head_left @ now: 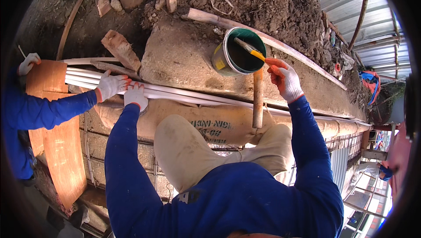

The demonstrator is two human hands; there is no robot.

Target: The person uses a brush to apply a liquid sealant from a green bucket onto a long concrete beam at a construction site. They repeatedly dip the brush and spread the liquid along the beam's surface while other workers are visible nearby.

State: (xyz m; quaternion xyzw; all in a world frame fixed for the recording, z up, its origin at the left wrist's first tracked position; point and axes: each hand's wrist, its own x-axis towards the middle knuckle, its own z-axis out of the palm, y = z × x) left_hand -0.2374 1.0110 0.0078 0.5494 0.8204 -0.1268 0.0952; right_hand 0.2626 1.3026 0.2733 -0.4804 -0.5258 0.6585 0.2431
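My left hand (136, 96), in a white glove with orange fingertips, is closed over a bundle of white pipes (184, 95). Beside it a co-worker's gloved hand (111, 85) presses on the same pipes from the left. My right hand (285, 80), gloved alike, pinches the yellow handle end of a paintbrush (251, 49). The brush leans across the mouth of a bucket (221, 58) with a green inside and dark contents. Whether its far end touches the contents is hard to tell. Printed burlap sacking (193, 119) lies between the pipes and my knees.
A round wooden stick (258, 100) stands below the bucket. The co-worker's other hand (30, 64) is by a brown wooden board (61, 141) at the left. Beyond the concrete ledge (175, 49) are a curved wooden strip (280, 43), loose soil and a brick piece (120, 49).
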